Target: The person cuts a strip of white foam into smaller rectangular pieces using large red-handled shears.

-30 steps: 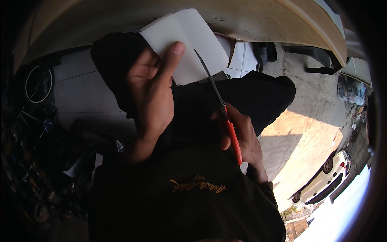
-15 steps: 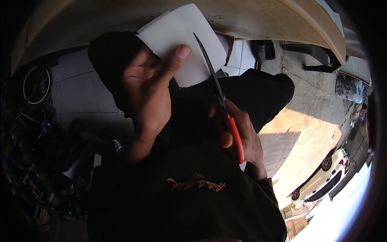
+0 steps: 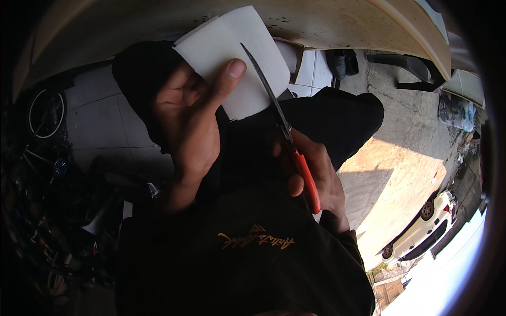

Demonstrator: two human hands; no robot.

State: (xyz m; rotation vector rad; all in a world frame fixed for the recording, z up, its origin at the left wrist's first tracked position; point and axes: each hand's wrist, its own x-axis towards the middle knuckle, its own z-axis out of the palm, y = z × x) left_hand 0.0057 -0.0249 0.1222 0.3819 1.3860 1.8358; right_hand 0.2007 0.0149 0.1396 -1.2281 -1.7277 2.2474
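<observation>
My left hand [image 3: 192, 113] pinches a white, paper-like sheet [image 3: 258, 68] with its thumb on the upper face and its fingers underneath. The sheet looks folded or stacked, with a second edge showing at its upper left and a rounded corner at the lower right. My right hand [image 3: 319, 171] is closed round the red handle of a pair of scissors [image 3: 305, 179]. Their dark, slender blades point up and left, and the tip lies over the sheet near my left thumb. Whether the lower blade is beneath the sheet I cannot tell.
A beige curved tabletop [image 3: 327, 26] spans the far side. My dark-clothed knees lie under my hands. Pale floor tiles [image 3: 100, 121] and a cluttered bicycle wheel [image 3: 46, 113] are at left. Dark shoes [image 3: 341, 63], concrete ground [image 3: 400, 116] and a white car [image 3: 421, 231] are at right.
The sheet and my left hand have shifted slightly left and down. The scissors' tip has swung a little left over the sheet; my right hand has hardly moved.
</observation>
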